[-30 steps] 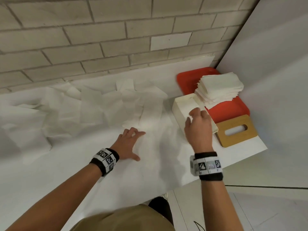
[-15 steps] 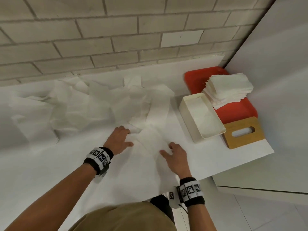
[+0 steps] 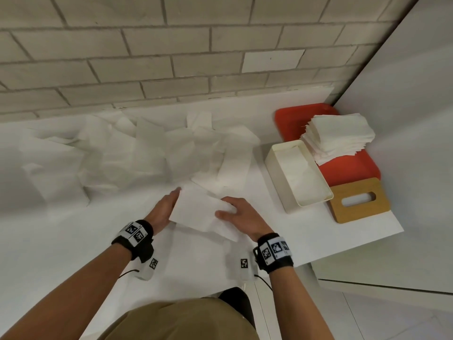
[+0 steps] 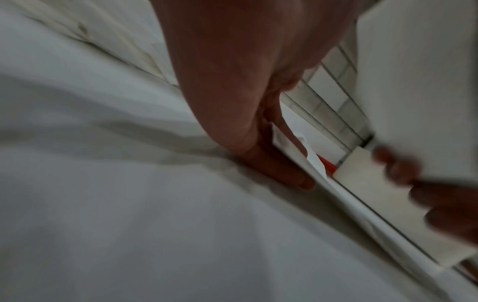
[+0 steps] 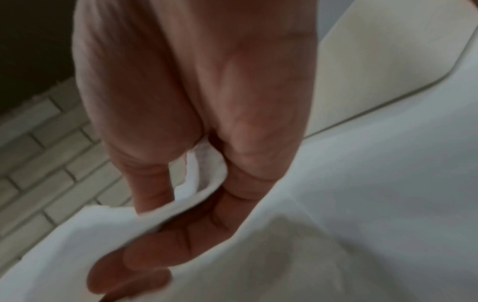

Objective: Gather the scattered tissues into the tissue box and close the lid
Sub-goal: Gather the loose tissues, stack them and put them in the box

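While the tissue nearest the person is caught between both hands at the front of the white table, most of the gathering is, by my reckoning, yet to be done. The right hand pinches the sheet's right edge, thumb on top and fingers curled beneath, which the right-wrist view shows plainly; the left hand lies with straight fingers against the sheet's left edge, steadying it without curling round it. Just beyond the hands begins the spread of loose tissues, overlapping white on white across the table as far as the brick wall; I can make out more than a dozen, but an exact count cannot be had. To the right stands the one cream tissue box, open, with some white tissue already lying in its bottom, though how many sheets I cannot tell. Touching its near right corner lies the single wooden lid, flat on the table with its slot upward, so closing is not yet done. Farthest back on the right, one red tray carries one neat stack of folded tissues, well apart from the scattered ones.
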